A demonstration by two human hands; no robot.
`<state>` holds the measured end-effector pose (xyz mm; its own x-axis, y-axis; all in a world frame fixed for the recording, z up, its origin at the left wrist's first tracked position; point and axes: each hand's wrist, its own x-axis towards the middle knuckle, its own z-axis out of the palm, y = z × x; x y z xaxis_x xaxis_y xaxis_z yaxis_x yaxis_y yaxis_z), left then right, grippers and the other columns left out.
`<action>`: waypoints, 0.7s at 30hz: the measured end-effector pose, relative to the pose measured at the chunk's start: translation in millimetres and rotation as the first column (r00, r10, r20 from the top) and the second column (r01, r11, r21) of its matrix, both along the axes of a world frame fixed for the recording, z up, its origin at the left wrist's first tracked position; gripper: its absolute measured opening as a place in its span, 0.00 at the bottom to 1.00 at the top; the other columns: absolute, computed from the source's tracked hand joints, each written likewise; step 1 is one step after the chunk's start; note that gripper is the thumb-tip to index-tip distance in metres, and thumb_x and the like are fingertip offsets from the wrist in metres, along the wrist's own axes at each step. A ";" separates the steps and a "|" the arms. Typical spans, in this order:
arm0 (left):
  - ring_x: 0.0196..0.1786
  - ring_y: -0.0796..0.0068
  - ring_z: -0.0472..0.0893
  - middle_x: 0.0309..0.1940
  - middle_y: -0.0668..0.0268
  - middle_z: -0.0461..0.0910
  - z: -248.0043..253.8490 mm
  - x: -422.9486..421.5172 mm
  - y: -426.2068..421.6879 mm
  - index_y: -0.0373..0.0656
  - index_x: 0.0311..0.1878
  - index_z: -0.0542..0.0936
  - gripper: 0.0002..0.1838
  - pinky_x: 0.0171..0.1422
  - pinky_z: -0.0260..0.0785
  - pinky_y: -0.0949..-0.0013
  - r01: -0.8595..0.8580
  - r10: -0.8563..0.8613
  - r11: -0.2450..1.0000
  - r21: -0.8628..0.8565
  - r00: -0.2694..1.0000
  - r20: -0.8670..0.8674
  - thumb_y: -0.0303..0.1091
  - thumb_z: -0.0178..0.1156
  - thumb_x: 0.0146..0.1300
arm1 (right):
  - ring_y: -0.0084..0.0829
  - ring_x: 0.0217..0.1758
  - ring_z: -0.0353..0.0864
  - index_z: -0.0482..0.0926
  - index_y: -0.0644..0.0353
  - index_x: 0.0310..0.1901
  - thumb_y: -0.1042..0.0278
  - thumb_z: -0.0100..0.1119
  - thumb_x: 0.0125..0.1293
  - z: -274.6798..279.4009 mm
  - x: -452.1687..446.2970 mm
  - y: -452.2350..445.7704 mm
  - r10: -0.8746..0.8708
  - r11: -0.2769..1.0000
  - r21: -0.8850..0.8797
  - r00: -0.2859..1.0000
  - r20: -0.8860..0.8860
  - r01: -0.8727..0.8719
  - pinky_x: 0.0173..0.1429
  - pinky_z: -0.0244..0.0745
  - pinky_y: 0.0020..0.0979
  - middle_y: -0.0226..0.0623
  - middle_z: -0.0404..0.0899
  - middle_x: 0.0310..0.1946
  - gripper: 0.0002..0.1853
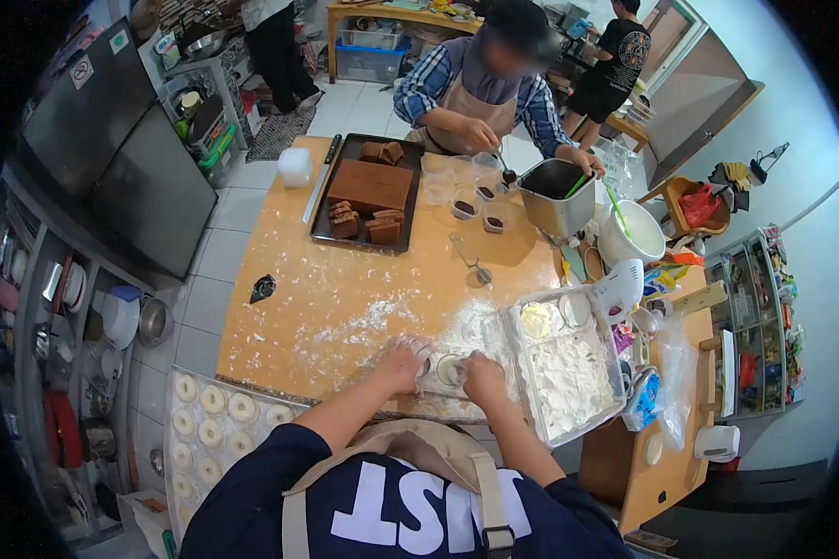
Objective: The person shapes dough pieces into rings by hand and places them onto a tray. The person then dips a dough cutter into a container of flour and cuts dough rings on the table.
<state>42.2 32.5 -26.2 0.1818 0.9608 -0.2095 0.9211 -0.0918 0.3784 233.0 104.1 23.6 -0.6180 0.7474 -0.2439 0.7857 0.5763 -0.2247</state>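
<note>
- At the table's (280,242) near edge, amid white powder (382,312): round pale-rimmed ring (450,370), between both hands.
- Right hand (485,377) just at the ring, fingers part-curled; firm hold or mere touch impossible to tell.
- Left hand (404,363) beside it, fingers bent; grip impossible to tell.
- By the near-right corner: powder-filled tub (587,430).
- Near-left: dough rings (242,407).

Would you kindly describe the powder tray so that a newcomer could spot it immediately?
Find the big wooden table in the centre and go to its near right corner. Beside the person's right hand lies the powder tray. Unlike the tray of pale rings at lower left, it holds mostly white powder.
</note>
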 end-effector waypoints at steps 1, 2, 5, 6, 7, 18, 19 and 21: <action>0.70 0.59 0.57 0.66 0.61 0.61 -0.9 0.5 -1.0 0.48 0.66 0.61 0.53 0.72 0.47 0.47 -0.005 0.005 1.000 0.020 1.000 0.005 0.53 0.74 0.34 | 0.46 0.41 0.78 0.80 0.58 0.37 0.78 0.51 0.51 -5.1 -0.3 -1.8 0.034 0.999 0.005 0.999 -0.035 -0.033 0.44 0.74 0.43 0.46 0.75 0.37 0.12; 0.70 0.58 0.57 0.66 0.61 0.61 -1.5 0.9 -1.1 0.48 0.66 0.61 0.53 0.72 0.47 0.48 0.000 0.000 1.000 0.010 1.000 0.003 0.53 0.74 0.34 | 0.46 0.41 0.78 0.80 0.58 0.37 0.78 0.51 0.51 -12.8 -0.7 -2.1 0.033 0.999 -0.005 0.998 -0.044 -0.033 0.44 0.74 0.43 0.46 0.75 0.37 0.12; 0.71 0.58 0.56 0.67 0.61 0.60 -1.2 0.4 0.9 0.47 0.66 0.61 0.52 0.72 0.46 0.49 0.004 -0.004 1.000 -0.012 1.000 0.006 0.52 0.73 0.36 | 0.46 0.41 0.77 0.80 0.58 0.36 0.77 0.51 0.51 -24.4 -4.2 -1.5 0.044 0.999 -0.018 0.997 -0.065 -0.045 0.43 0.74 0.43 0.47 0.75 0.37 0.10; 0.71 0.58 0.56 0.67 0.60 0.59 -3.0 0.8 1.6 0.47 0.66 0.60 0.51 0.73 0.45 0.50 0.000 0.000 1.000 -0.019 1.000 0.012 0.51 0.73 0.37 | 0.46 0.41 0.77 0.80 0.59 0.35 0.77 0.51 0.52 -22.5 -5.9 -1.8 0.054 0.998 -0.013 0.996 -0.067 -0.055 0.43 0.74 0.43 0.47 0.75 0.37 0.10; 0.71 0.59 0.55 0.68 0.60 0.58 -5.0 0.7 2.2 0.47 0.67 0.60 0.51 0.74 0.44 0.52 -0.005 0.005 1.000 -0.027 1.000 0.019 0.50 0.72 0.38 | 0.47 0.41 0.77 0.80 0.59 0.35 0.77 0.52 0.52 -20.8 -8.0 -1.9 0.065 0.998 -0.009 0.995 -0.069 -0.066 0.43 0.74 0.43 0.47 0.74 0.37 0.10; 0.70 0.56 0.56 0.67 0.61 0.59 -6.2 1.7 1.8 0.48 0.67 0.58 0.54 0.73 0.46 0.49 0.006 -0.007 1.000 -0.016 1.000 -0.013 0.53 0.73 0.36 | 0.48 0.41 0.76 0.81 0.57 0.35 0.76 0.55 0.52 -23.4 -11.2 1.5 0.059 0.997 -0.042 0.992 -0.112 -0.065 0.44 0.73 0.44 0.48 0.75 0.34 0.09; 0.70 0.57 0.55 0.67 0.61 0.59 -2.3 1.1 2.1 0.48 0.68 0.58 0.54 0.73 0.45 0.48 0.012 -0.012 0.999 -0.044 1.000 -0.018 0.53 0.73 0.36 | 0.48 0.41 0.76 0.81 0.57 0.35 0.76 0.55 0.51 -24.5 -8.8 5.3 0.051 0.996 -0.065 0.991 -0.127 -0.059 0.44 0.73 0.44 0.48 0.76 0.34 0.10; 0.71 0.57 0.55 0.68 0.62 0.58 -15.6 1.1 4.6 0.48 0.68 0.58 0.54 0.73 0.45 0.48 0.004 -0.005 1.000 -0.019 0.999 -0.049 0.54 0.73 0.37 | 0.48 0.42 0.76 0.82 0.56 0.36 0.77 0.55 0.50 -15.7 -2.4 17.3 0.012 0.999 -0.043 0.966 -0.259 -0.024 0.45 0.72 0.45 0.47 0.76 0.34 0.11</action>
<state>43.2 37.1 -41.8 0.1749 0.9558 -0.2362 0.9381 -0.0890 0.3348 230.6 121.4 7.9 -0.6775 0.7277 -0.1076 0.6872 0.5740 -0.4453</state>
